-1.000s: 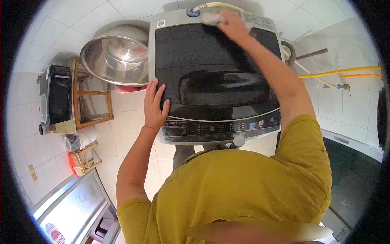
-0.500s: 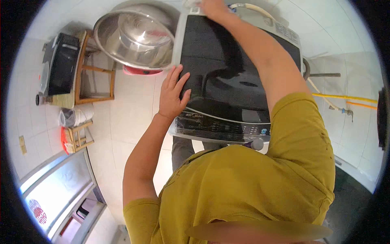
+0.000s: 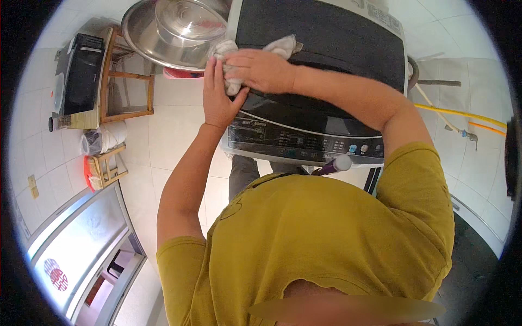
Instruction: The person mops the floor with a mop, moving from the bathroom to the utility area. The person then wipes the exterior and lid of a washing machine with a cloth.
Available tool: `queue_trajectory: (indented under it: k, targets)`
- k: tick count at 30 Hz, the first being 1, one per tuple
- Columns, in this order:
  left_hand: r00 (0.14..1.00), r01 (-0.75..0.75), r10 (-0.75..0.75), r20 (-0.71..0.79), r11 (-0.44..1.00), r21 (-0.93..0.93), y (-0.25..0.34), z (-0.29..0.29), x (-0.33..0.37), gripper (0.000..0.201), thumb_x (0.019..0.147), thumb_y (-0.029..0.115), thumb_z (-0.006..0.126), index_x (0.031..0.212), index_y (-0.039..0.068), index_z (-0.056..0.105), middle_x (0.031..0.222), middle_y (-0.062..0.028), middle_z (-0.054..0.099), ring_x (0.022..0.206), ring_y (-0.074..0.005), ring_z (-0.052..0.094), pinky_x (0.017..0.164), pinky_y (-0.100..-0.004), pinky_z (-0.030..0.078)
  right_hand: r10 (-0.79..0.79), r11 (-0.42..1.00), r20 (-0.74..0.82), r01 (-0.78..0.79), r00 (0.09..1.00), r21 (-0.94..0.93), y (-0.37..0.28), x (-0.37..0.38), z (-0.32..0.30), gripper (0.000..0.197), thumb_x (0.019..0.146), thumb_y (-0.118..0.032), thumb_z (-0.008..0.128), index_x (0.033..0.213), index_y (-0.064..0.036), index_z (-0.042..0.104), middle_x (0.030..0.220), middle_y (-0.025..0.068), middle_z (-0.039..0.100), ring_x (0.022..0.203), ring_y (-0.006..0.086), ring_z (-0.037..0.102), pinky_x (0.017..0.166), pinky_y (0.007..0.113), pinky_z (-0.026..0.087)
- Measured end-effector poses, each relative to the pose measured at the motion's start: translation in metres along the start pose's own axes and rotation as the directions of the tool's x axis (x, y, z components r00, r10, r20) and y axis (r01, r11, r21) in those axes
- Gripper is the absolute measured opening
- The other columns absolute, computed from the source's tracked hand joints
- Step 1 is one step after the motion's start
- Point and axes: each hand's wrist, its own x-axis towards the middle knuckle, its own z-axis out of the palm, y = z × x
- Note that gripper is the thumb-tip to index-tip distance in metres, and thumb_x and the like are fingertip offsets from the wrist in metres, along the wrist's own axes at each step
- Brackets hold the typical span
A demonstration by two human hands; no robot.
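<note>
A whitish rag (image 3: 284, 46) lies bunched on the dark glossy lid of a top-loading washing machine (image 3: 337, 51), at its left edge. My right hand (image 3: 266, 70) presses down on the rag, its fingers closed over the bunched cloth; one end sticks out beyond the knuckles. Beside it my left hand (image 3: 218, 100) rests on the lid's left rim, fingers stretched forward and thumb apart, touching the edge of the rag. Nearer to me runs the machine's black control panel (image 3: 277, 140).
Left of the machine stands a big steel basin (image 3: 140, 41) with a reddish-pink thing (image 3: 182, 73) under it. A wooden stand (image 3: 128, 116) carries a black microwave (image 3: 84, 76). A purple bottle-like thing with a grey top (image 3: 341, 162) is at the panel's front edge. A yellow hose (image 3: 462, 113) runs right.
My right hand has come from the machine's far left corner toward me with the rag, up against my left hand. The left hand has shifted slightly left.
</note>
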Motion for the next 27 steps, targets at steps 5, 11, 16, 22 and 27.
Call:
queue_trajectory:
  k: [5,11,16,22,27]
  targets:
    - [0.999,0.005,-0.006,0.047,1.0,0.02,0.008,0.0,0.003,0.078,0.073,0.03,0.069,0.133,-0.002,0.031,0.141,-0.0224,0.026,0.128,-0.0398,0.03,0.104,-0.0435,0.028,0.123,0.958,-0.016,-0.123,0.992,-0.257,0.1,0.035,-0.038,0.027,0.084,-0.012,0.046,0.105,0.0011,0.056,0.106,0.0217,0.056,0.101,0.039,0.05,0.094,0.043,0.037]
    - [0.999,0.007,-0.008,0.035,0.999,0.044,0.01,0.003,0.006,0.073,0.075,0.031,0.067,0.131,-0.003,0.034,0.139,-0.023,0.029,0.125,-0.0387,0.033,0.103,-0.0418,0.03,0.38,0.865,-0.268,-0.443,0.885,-0.237,0.13,0.043,-0.036,0.03,0.084,-0.012,0.044,0.108,0.0013,0.055,0.118,0.0235,0.049,0.111,0.0375,0.045,0.097,0.043,0.035]
    - [0.995,0.031,-0.031,0.09,1.0,-0.001,0.001,0.002,-0.002,0.069,0.078,0.03,0.064,0.131,-0.004,0.035,0.137,-0.0222,0.033,0.125,-0.0372,0.035,0.103,-0.0393,0.03,0.068,0.959,-0.271,-0.137,0.96,-0.248,0.047,0.004,-0.016,0.03,0.081,-0.024,0.053,0.108,-0.0113,0.059,0.109,0.0135,0.056,0.106,0.0291,0.051,0.091,0.039,0.042]
    - [0.993,0.039,-0.039,0.108,0.999,-0.005,-0.003,0.001,-0.005,0.067,0.082,0.034,0.059,0.133,-0.001,0.032,0.138,-0.0219,0.031,0.125,-0.037,0.035,0.101,-0.0392,0.033,0.616,0.666,-0.33,-0.697,0.715,-0.266,0.075,-0.081,-0.096,0.026,0.084,-0.022,0.047,0.099,-0.004,0.06,0.106,0.0167,0.058,0.099,0.0337,0.055,0.087,0.043,0.043]
    - [0.995,0.016,-0.007,0.101,0.997,-0.079,0.0,0.008,0.002,0.068,0.082,0.034,0.059,0.133,-0.001,0.031,0.138,-0.0222,0.031,0.125,-0.0378,0.035,0.101,-0.0393,0.033,0.612,0.383,-0.634,-0.879,0.472,-0.285,0.115,-0.288,-0.151,0.035,0.085,-0.024,0.053,0.113,-0.0025,0.053,0.109,0.0194,0.056,0.104,0.0382,0.05,0.09,0.045,0.038]
